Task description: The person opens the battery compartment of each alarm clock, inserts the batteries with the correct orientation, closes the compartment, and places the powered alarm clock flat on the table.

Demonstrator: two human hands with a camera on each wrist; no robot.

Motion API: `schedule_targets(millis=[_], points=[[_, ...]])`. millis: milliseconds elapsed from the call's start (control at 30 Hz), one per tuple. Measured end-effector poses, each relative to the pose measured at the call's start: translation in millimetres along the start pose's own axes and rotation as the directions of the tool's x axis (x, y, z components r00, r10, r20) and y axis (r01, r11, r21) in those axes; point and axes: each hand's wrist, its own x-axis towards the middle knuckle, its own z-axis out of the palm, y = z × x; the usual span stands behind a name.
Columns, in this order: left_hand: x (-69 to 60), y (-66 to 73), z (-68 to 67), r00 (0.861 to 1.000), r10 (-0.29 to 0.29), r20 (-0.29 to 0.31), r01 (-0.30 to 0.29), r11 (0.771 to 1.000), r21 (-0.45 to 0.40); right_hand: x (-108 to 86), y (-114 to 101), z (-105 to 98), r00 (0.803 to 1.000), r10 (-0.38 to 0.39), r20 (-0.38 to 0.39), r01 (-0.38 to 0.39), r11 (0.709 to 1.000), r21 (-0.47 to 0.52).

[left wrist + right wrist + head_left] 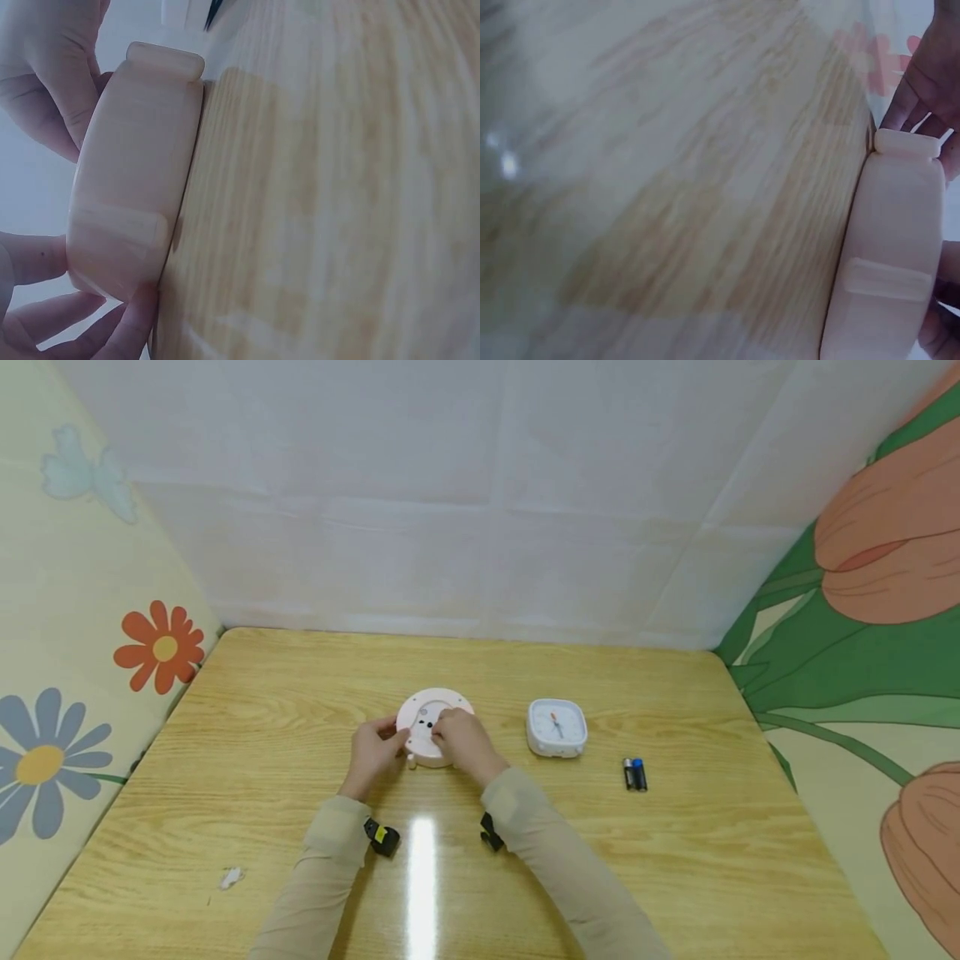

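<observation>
A round pale pink clock (443, 697) lies on the table with its back facing up, showing a recessed centre with dark spots. My left hand (372, 753) grips its left edge, thumb on the rim; in the left wrist view, the fingers (129, 324) curve round the side of the pink body (139, 150). My right hand (467, 742) is over the right part of the back, its fingers bent down at the recess. Whether those fingertips pinch anything is hidden. In the right wrist view, the pink side (892, 217) stands beside both hands.
A white square clock (557, 728) stands right of the pink one, face up. Two batteries (634, 775) lie side by side farther right. A small white scrap (231, 877) is at the front left of the wooden table (720, 860). A white cloth hangs behind.
</observation>
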Motion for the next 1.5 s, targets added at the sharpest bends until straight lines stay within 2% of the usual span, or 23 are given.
schedule_targets(millis=[100, 267, 400, 667, 833, 1033, 1267, 1500], points=[[0.3, -0.1, -0.1, 1.0, -0.004, 0.003, 0.004, 1.0, -0.009, 0.3, -1, 3, 0.999, -0.032, 0.0, 0.032, 0.996, -0.085], [0.1, -0.7, -1.1, 1.0, 0.005, 0.007, -0.005, 1.0, -0.007, -0.6, -4, 6, 0.997, -0.081, -0.004, 0.079, 0.973, -0.215], [-0.3, -1.0, -1.7, 1.0, 0.015, 0.011, -0.015, 1.0, -0.008, -2.1, -5, 6, 0.993, -0.118, -0.026, 0.107, 0.956, -0.272], [0.5, -0.9, -1.2, 0.999, 0.021, 0.028, -0.022, 1.0, 0.007, -4.3, -8, 5, 0.99, -0.135, -0.027, 0.119, 0.937, -0.329], [-0.5, -0.5, -1.8, 0.998, 0.038, 0.041, -0.039, 0.999, 0.007, -5.4, -8, 7, 0.989, -0.144, -0.043, 0.121, 0.933, -0.339], [-2.4, -0.1, -1.5, 0.998, 0.046, 0.038, -0.046, 0.999, 0.011, -3.5, -5, 8, 0.992, -0.118, -0.049, 0.099, 0.951, -0.294], [-2.4, 1.9, -0.2, 1.0, 0.004, 0.025, -0.005, 1.0, 0.015, -5.5, -6, 6, 0.996, -0.093, -0.013, 0.086, 0.959, -0.27], [-3.1, 2.3, -0.4, 1.0, -0.012, 0.013, 0.012, 1.0, -0.006, -10.4, -5, 10, 0.988, -0.132, -0.086, 0.106, 0.962, -0.252]])
